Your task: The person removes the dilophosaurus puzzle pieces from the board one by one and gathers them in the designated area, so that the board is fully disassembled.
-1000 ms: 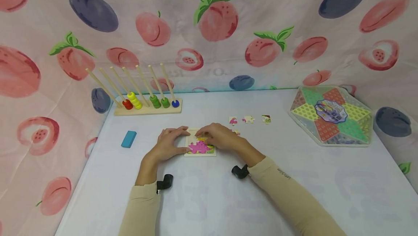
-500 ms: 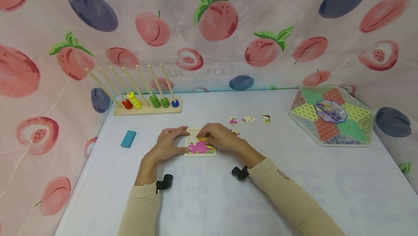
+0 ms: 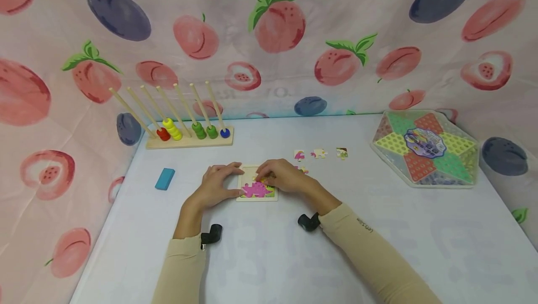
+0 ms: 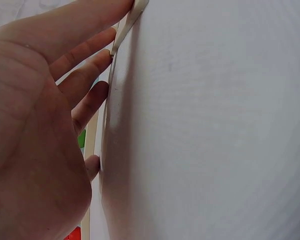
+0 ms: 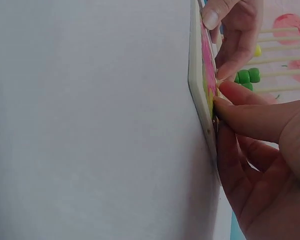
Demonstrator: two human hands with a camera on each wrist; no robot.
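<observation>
Pale square wooden puzzle tray [image 3: 257, 199] between both hands. Left hand [image 3: 215, 186] spread along tray's left edge, presumably bracing it; right hand [image 3: 283, 175] bent over tray's right part, cannot tell whether pinching.

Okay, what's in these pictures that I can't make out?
Head view: upper right part of the puzzle, under the right hand.
Head view: part of the nearest loose piece, behind that hand.
Head view: print on the box label, too small.
Head view: sleeves, cut by the bottom edge.
Right wrist view: whether that hand pinches anything; its fingers hide it.
</observation>
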